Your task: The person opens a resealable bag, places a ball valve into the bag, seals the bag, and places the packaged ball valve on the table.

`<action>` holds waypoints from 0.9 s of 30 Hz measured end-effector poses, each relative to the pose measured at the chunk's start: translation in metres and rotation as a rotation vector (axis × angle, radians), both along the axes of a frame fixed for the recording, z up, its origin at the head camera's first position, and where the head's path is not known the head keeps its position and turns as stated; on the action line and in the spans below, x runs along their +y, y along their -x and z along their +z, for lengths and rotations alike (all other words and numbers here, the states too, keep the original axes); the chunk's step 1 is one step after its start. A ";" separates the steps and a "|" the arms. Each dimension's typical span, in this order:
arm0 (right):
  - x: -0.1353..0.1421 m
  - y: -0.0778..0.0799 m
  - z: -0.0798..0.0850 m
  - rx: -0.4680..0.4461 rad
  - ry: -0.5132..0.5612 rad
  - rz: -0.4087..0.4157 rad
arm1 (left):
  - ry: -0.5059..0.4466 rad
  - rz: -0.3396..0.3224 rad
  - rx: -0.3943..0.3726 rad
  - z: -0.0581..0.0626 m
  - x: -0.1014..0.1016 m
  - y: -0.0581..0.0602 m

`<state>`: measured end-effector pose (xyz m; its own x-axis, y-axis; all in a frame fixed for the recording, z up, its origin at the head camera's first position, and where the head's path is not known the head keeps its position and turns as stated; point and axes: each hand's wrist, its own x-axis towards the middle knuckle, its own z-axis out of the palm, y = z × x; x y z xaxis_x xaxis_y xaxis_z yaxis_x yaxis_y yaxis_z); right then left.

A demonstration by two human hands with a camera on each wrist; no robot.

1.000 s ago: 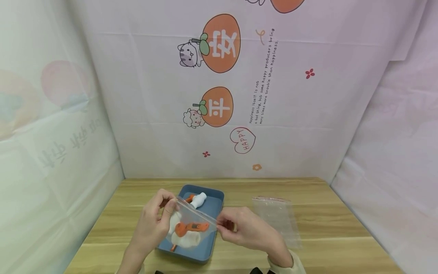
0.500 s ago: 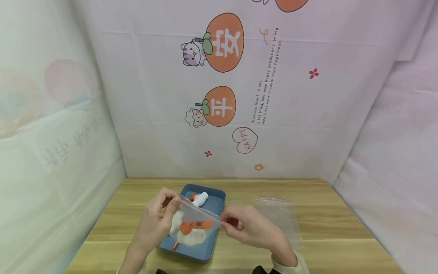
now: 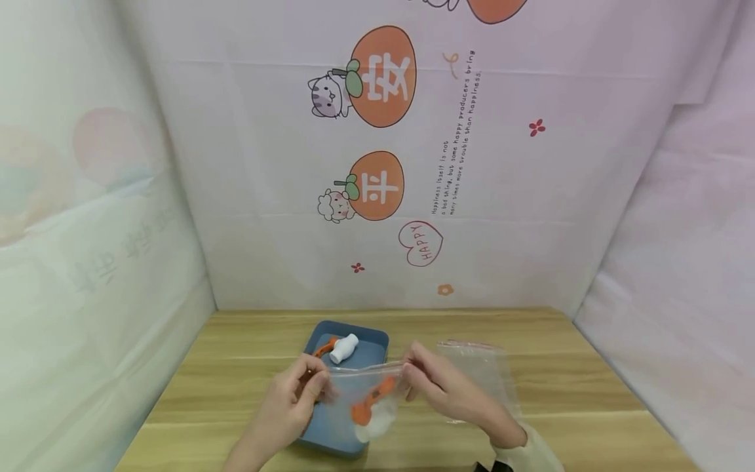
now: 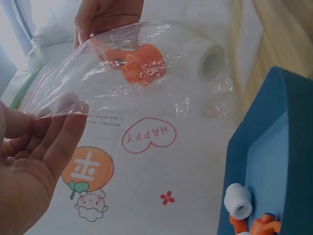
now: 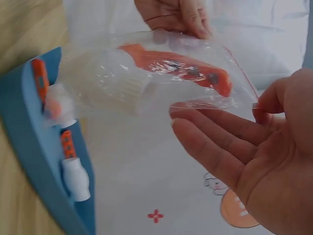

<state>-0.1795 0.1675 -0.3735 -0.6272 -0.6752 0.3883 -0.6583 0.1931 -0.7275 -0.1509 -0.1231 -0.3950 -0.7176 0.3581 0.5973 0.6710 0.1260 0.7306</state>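
A clear zip bag point(image 3: 342, 400) hangs between both hands, its zip edge stretched nearly level. My left hand point(image 3: 289, 400) pinches the left corner between thumb and index finger. At the opposite corner, my right hand point(image 3: 448, 387) pinches the same edge; its other fingers extend beneath the bag in the right wrist view. Inside the bag lie an orange handle point(image 5: 181, 68) and a white tubular pipe fitting point(image 4: 210, 61). Below and behind the bag, a blue tray point(image 3: 333, 447) stands on the table, partly hidden by the left hand and the bag.
In the tray are a white pipe fitting point(image 3: 344, 348) and an orange handle point(image 3: 324, 347), with more such parts visible in the wrist views. Another clear zip bag point(image 3: 480, 367) lies flat on the wooden table point(image 3: 566, 393) at right. Printed white cloth point(image 3: 265, 196) encloses the back and sides.
Both hands have moved right with the bag, the left also lower. The bag's edge has gone from slanted to nearly level, and its contents have shifted to the right-hand side.
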 end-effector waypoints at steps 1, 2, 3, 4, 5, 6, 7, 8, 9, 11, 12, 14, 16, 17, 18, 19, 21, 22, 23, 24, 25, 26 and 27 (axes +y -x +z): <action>0.003 0.000 -0.002 -0.029 0.004 0.000 | 0.001 -0.031 -0.019 -0.002 0.002 -0.001; 0.005 0.000 -0.005 -0.038 0.010 0.008 | 0.003 -0.060 -0.040 -0.005 0.004 -0.001; 0.007 0.001 -0.007 -0.059 0.020 0.019 | 0.003 -0.088 -0.059 -0.007 0.006 -0.002; 0.010 0.002 -0.011 -0.077 0.032 0.037 | -0.001 -0.116 -0.075 -0.009 0.008 -0.002; 0.013 0.003 -0.014 -0.105 0.050 0.066 | -0.009 -0.143 -0.097 -0.011 0.010 -0.003; 0.016 0.004 -0.018 -0.141 0.066 0.100 | -0.014 -0.161 -0.116 -0.014 0.013 -0.004; 0.019 0.006 -0.021 -0.178 0.083 0.130 | -0.020 -0.182 -0.141 -0.016 0.015 -0.005; 0.022 0.008 -0.025 -0.214 0.099 0.162 | -0.031 -0.212 -0.170 -0.018 0.018 -0.006; 0.025 0.009 -0.028 -0.259 0.114 0.193 | -0.039 -0.240 -0.207 -0.021 0.021 -0.007; 0.031 0.012 -0.035 -0.337 0.130 0.244 | -0.049 -0.286 -0.297 -0.026 0.027 -0.010; 0.034 0.012 -0.038 -0.370 0.126 0.254 | -0.054 -0.307 -0.339 -0.029 0.030 -0.011; 0.042 0.012 -0.045 -0.427 0.104 0.259 | -0.066 -0.343 -0.423 -0.036 0.036 -0.014; 0.048 0.011 -0.051 -0.493 0.076 0.250 | -0.077 -0.355 -0.476 -0.043 0.041 -0.016; 0.050 0.010 -0.055 -0.523 0.066 0.252 | -0.085 -0.360 -0.493 -0.046 0.043 -0.016; 0.052 0.010 -0.059 -0.555 0.063 0.255 | -0.092 -0.367 -0.506 -0.049 0.045 -0.016; 0.054 0.010 -0.063 -0.587 0.066 0.263 | -0.097 -0.371 -0.515 -0.052 0.046 -0.017; 0.056 0.009 -0.072 -0.654 0.081 0.287 | -0.100 -0.370 -0.525 -0.058 0.047 -0.017; 0.056 0.009 -0.077 -0.686 0.087 0.301 | -0.095 -0.364 -0.528 -0.060 0.048 -0.017; 0.057 0.008 -0.081 -0.722 0.091 0.309 | -0.091 -0.361 -0.533 -0.063 0.049 -0.018; 0.057 0.008 -0.085 -0.754 0.089 0.307 | -0.085 -0.357 -0.539 -0.065 0.050 -0.018; 0.057 0.007 -0.088 -0.782 0.082 0.304 | -0.079 -0.352 -0.545 -0.067 0.050 -0.018; 0.058 0.006 -0.091 -0.806 0.069 0.294 | -0.069 -0.346 -0.550 -0.069 0.051 -0.018; 0.058 0.005 -0.093 -0.827 0.056 0.286 | -0.063 -0.343 -0.556 -0.071 0.051 -0.018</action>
<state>-0.1843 0.2256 -0.4669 -0.5319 -0.8431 -0.0789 0.0668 0.0512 -0.9965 -0.1327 -0.0716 -0.4662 -0.7769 0.5977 0.1978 0.1857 -0.0827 0.9791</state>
